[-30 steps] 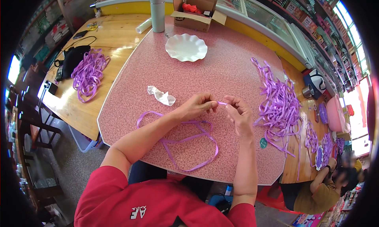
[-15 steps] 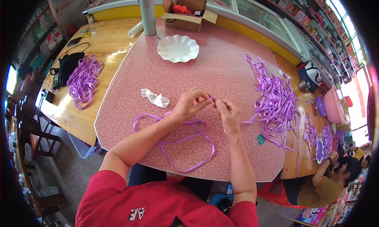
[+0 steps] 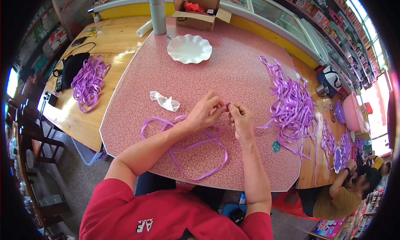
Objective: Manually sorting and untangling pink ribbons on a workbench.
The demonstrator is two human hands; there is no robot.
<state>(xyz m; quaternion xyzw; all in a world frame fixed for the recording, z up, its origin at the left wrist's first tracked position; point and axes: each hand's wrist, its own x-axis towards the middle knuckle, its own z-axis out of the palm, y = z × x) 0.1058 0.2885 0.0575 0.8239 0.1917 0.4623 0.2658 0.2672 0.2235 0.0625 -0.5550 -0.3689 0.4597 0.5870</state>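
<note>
Both my hands meet above the middle of the pink speckled table [image 3: 137,85]. My left hand [image 3: 205,111] pinches a purple ribbon [image 3: 227,107], of which only a small bit shows between the fingertips. Thumb and fingers of my right hand [image 3: 241,120] close on the same bit from the other side. A long stretch of purple ribbon [image 3: 223,163] lies in loose loops under my left forearm and wrist. Beyond that wrist rests a crumpled white tissue [image 3: 165,101]. To the right of my right hand spreads a large tangled heap of purple ribbon [image 3: 291,106].
A white scalloped plate [image 3: 189,49], a pale green flask [image 3: 157,12] and an open cardboard box [image 3: 196,11] stand toward the back. More ribbon [image 3: 89,83] lies on the wooden table at left. A co-worker [image 3: 341,194] sits at far right, beside a pink tub [image 3: 353,113].
My left hand has shifted slightly right, with its fingers more curled in. The view has tilted a little; both hands still pinch the ribbon.
</note>
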